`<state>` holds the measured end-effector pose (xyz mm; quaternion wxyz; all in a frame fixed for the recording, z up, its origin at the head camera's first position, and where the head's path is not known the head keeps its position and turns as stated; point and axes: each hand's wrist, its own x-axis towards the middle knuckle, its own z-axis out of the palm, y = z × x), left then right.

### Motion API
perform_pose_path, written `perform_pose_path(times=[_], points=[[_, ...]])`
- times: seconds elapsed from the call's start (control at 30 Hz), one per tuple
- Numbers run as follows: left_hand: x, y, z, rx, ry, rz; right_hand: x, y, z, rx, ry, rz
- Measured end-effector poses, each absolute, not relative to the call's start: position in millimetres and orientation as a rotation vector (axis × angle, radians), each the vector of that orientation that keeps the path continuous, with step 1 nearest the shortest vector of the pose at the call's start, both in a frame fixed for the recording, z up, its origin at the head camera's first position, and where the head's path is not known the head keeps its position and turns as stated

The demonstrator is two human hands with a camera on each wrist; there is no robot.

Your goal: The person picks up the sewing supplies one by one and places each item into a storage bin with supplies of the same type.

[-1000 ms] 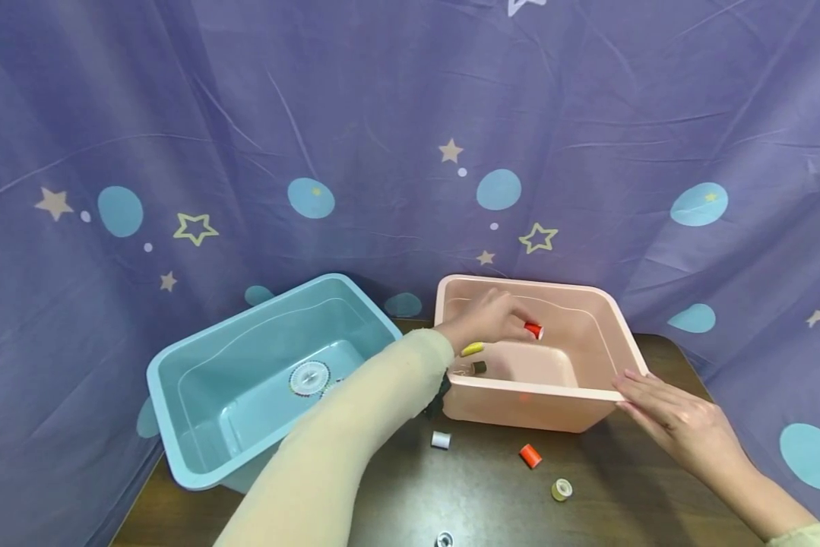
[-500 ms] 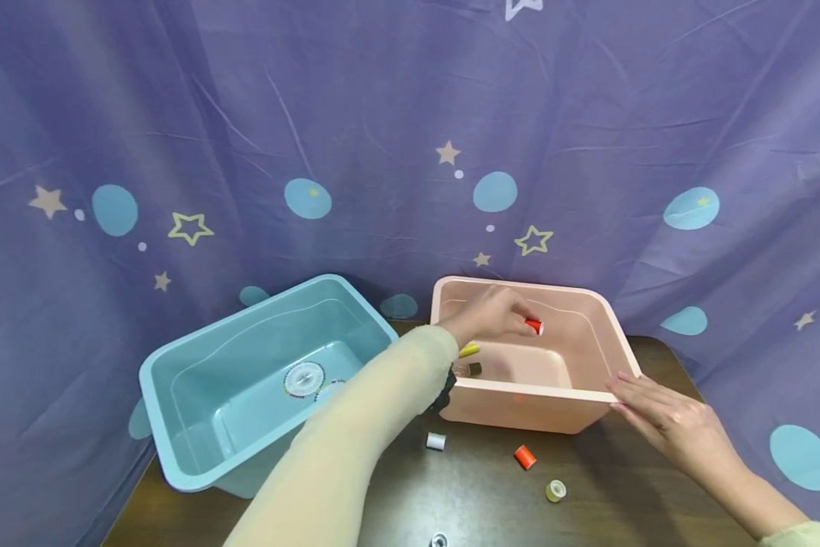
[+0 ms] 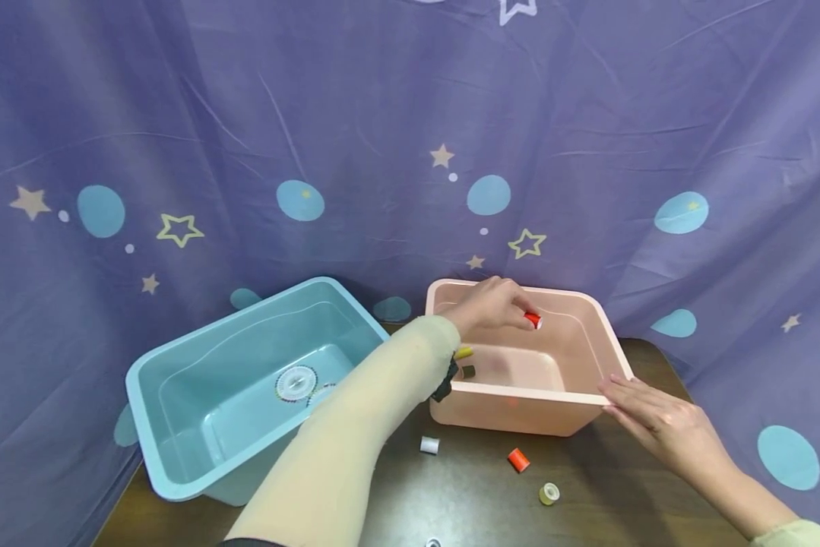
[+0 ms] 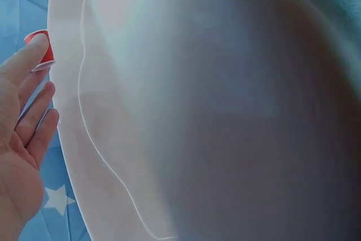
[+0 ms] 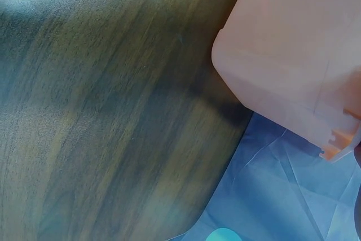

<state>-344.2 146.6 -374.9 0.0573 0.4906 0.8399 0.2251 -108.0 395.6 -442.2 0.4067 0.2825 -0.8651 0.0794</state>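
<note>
My left hand (image 3: 495, 302) reaches over the pink bin (image 3: 519, 395) and pinches a red thread spool (image 3: 534, 320) between thumb and fingertips. In the left wrist view the thumb lies on the red spool (image 4: 40, 49), near the bin's rim, while the other fingers stay loose. My right hand (image 3: 669, 418) holds the bin's front right corner, fingers over the rim and thumb against the outside wall. A yellow spool (image 3: 463, 352) and a dark brown spool (image 3: 468, 371) lie inside the bin, partly behind my left forearm and its dark wristband.
A teal bin (image 3: 204, 479) at the left holds discs of coloured-head pins (image 3: 296, 384). On the wooden table (image 3: 478, 501) lie a white spool (image 3: 429, 445), an orange-red spool (image 3: 518, 460), a gold spool (image 3: 549, 494) and a small silvery round piece (image 3: 433, 542). A purple curtain hangs behind.
The whole head view has shifted slightly, so the bins appear further left. My left hand has risen a little with the red spool. My right hand stays on the bin's corner.
</note>
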Motion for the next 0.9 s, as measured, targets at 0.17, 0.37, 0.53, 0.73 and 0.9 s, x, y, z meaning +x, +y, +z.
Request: perform_pose_path(times=[0.17, 0.37, 0.53, 0.73, 0.9], points=[[-349, 150, -376, 1.521, 2.539, 0.64, -107, 394, -442, 0.706, -2.19, 0.196], [-352, 153, -373, 1.52, 2.544, 0.61, -108, 394, -441, 0.707, -2.187, 0.191], [-354, 156, -366, 1.529, 2.564, 0.608, -107, 394, -442, 0.704, -2.183, 0.207], [-353, 158, -367, 1.512, 2.529, 0.576, -107, 393, -444, 0.713, -2.186, 0.213], [-354, 159, -368, 1.467, 2.514, 0.579, -107, 393, -442, 0.699, -2.193, 0.217]])
